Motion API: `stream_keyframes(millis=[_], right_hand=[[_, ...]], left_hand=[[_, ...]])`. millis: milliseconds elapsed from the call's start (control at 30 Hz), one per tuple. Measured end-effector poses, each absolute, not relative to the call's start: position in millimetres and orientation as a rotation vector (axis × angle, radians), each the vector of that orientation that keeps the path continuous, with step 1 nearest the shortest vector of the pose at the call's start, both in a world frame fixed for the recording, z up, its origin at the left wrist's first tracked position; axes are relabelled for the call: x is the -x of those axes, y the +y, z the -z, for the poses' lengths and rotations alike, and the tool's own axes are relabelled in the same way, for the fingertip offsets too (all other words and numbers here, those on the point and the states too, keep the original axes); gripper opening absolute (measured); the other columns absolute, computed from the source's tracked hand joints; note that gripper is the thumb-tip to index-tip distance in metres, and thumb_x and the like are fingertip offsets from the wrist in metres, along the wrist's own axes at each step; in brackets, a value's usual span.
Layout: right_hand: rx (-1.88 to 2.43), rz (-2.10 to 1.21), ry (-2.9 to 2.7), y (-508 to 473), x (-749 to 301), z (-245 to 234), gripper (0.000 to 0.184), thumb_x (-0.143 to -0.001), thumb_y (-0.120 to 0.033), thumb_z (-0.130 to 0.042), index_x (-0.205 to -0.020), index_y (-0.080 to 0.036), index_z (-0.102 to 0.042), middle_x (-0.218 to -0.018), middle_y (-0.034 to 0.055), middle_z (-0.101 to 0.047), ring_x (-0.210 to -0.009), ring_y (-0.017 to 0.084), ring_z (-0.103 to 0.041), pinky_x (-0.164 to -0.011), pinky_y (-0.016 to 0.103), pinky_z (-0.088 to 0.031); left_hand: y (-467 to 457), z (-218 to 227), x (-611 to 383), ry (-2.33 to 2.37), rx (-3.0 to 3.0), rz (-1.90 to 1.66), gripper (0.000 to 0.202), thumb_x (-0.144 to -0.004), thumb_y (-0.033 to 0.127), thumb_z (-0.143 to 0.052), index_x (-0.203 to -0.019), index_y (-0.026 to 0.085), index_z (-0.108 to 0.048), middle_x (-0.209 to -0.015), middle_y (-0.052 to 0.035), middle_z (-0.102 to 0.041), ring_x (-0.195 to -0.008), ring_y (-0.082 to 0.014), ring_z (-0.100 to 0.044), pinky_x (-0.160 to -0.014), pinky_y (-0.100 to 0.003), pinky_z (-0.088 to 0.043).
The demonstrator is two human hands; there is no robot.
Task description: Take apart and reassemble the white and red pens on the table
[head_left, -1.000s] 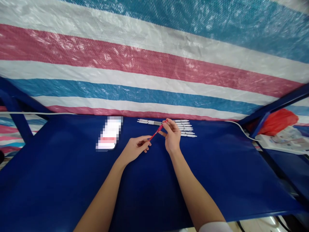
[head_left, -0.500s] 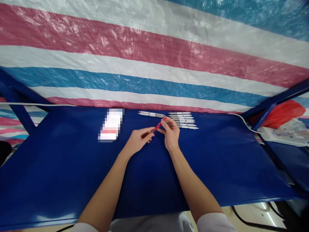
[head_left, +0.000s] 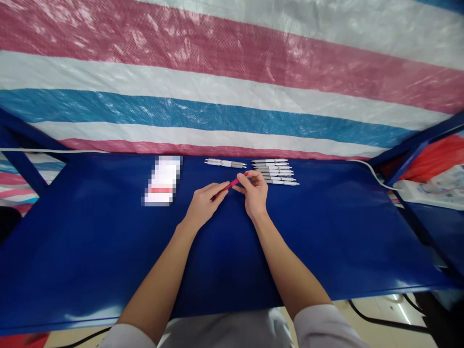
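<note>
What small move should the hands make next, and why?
Perhaps the right hand should gently adjust the far end of the red pen-like object while the left hand braces it: both hands hold it, one toward each end, so the left can steady it.

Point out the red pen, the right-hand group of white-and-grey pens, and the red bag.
Red pen (head_left: 234,183): head view, on the uncovered middle of its barrel.
Right-hand group of white-and-grey pens (head_left: 277,167): head view, on a barrel mid-group.
Red bag (head_left: 437,157): head view, on its visible side.
</note>
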State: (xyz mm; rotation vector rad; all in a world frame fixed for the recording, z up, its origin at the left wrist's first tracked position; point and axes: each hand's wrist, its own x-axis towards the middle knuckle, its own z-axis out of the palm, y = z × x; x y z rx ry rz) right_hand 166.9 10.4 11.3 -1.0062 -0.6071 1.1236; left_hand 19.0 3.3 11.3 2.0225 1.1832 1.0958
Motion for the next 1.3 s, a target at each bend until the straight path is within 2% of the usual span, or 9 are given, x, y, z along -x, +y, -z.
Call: stream_keyframes(millis=[300, 433, 567, 667, 833, 933, 1033, 1167, 1300], right_hand=[[0.984, -1.129, -0.677, 9.5, -169.4, -11.2, 0.024, -0.069, -0.038, -0.073, -0.085, -0.023, -0.063, -0.09, -0.0024, -0.064, -0.072, 0.009, -0.064, -0.058, 0.022, -0.06], [0.984, -1.157, -0.656, 9.4, -170.8, -10.4, 0.027, -0.067, -0.038, -0.075, -0.077, -0.021, -0.057, -0.083, -0.0012, -0.068, -0.076, 0.014, -0.068, -0.063, 0.026, -0.061], [0.997, -1.131, -0.634, 9.9, -170.4, -9.9, 0.033, -0.066, -0.039, -0.077, -0.074, -0.022, -0.049, -0.073, -0.0044, -0.066, -0.067, 0.012, -0.067, -0.057, 0.025, -0.06], [1.004, -1.085, -0.656, 9.6, -170.0, -10.3, 0.031, -0.066, -0.039, -0.076, -0.078, -0.023, -0.052, -0.073, -0.0069, -0.062, -0.062, 0.008, -0.062, -0.054, 0.021, -0.059], [0.96, -1.098, -0.727, 7.3, -172.3, -12.9, 0.022, -0.07, -0.038, -0.072, -0.084, -0.024, -0.062, -0.083, -0.0042, -0.064, -0.072, 0.01, -0.065, -0.059, 0.023, -0.06], [0.941, -1.14, -0.725, 6.6, -174.4, -13.9, 0.02, -0.07, -0.034, -0.074, -0.08, -0.023, -0.061, -0.088, -0.0024, -0.068, -0.079, 0.013, -0.068, -0.066, 0.027, -0.061], [0.939, -1.158, -0.681, 7.4, -175.2, -12.8, 0.024, -0.067, -0.034, -0.076, -0.075, -0.021, -0.057, -0.08, -0.0035, -0.068, -0.075, 0.014, -0.069, -0.068, 0.03, -0.061], [0.948, -1.122, -0.635, 9.6, -174.0, -10.7, 0.029, -0.065, -0.034, -0.077, -0.072, -0.022, -0.052, -0.077, -0.0066, -0.063, -0.064, 0.008, -0.062, -0.059, 0.026, -0.06], [0.963, -1.096, -0.682, 10.1, -173.7, -10.7, 0.025, -0.067, -0.037, -0.075, -0.078, -0.023, -0.057, -0.077, -0.007, -0.058, -0.064, 0.007, -0.059, -0.059, 0.022, -0.059]], left_hand=[[4.8, -9.7, -20.2, 1.156, -1.638, -0.967, 0.036, -0.085, 0.037, -0.061, -0.115, 0.018, -0.068, -0.09, -0.0052, -0.073, -0.064, -0.0138, -0.065, -0.063, -0.027, -0.055], [3.7, -9.4, -20.0, 1.143, -1.695, -0.978, 0.034, -0.085, 0.035, -0.062, -0.114, 0.018, -0.068, -0.09, -0.0049, -0.073, -0.066, -0.0139, -0.064, -0.065, -0.028, -0.054], [0.5, -11.0, -23.9, 1.152, -1.954, -1.116, 0.029, -0.088, 0.033, -0.058, -0.112, 0.021, -0.069, -0.099, -0.0054, -0.072, -0.077, -0.0158, -0.065, -0.074, -0.029, -0.053], [0.3, -11.5, -25.5, 1.162, -1.961, -1.12, 0.029, -0.089, 0.033, -0.058, -0.112, 0.021, -0.069, -0.095, -0.005, -0.072, -0.074, -0.015, -0.064, -0.072, -0.029, -0.052], [4.1, -10.6, -21.6, 1.16, -1.626, -0.985, 0.034, -0.084, 0.036, -0.063, -0.112, 0.018, -0.069, -0.089, -0.005, -0.074, -0.064, -0.0136, -0.064, -0.066, -0.028, -0.055], [4.3, -11.4, -20.0, 1.131, -1.573, -0.939, 0.034, -0.084, 0.035, -0.063, -0.112, 0.017, -0.069, -0.088, -0.0054, -0.074, -0.064, -0.0138, -0.065, -0.067, -0.028, -0.055], [2.0, -12.2, -22.3, 1.144, -1.694, -1.009, 0.032, -0.085, 0.034, -0.063, -0.111, 0.018, -0.07, -0.093, -0.0055, -0.074, -0.069, -0.0147, -0.066, -0.068, -0.028, -0.055], [-0.9, -11.9, -27.3, 1.144, -1.957, -1.163, 0.027, -0.087, 0.031, -0.06, -0.109, 0.02, -0.071, -0.096, -0.0052, -0.073, -0.074, -0.0152, -0.065, -0.071, -0.028, -0.052], [0.0, -10.0, -27.1, 1.135, -1.876, -1.133, 0.029, -0.087, 0.033, -0.061, -0.11, 0.019, -0.07, -0.087, -0.0044, -0.073, -0.064, -0.0133, -0.063, -0.066, -0.028, -0.053]])
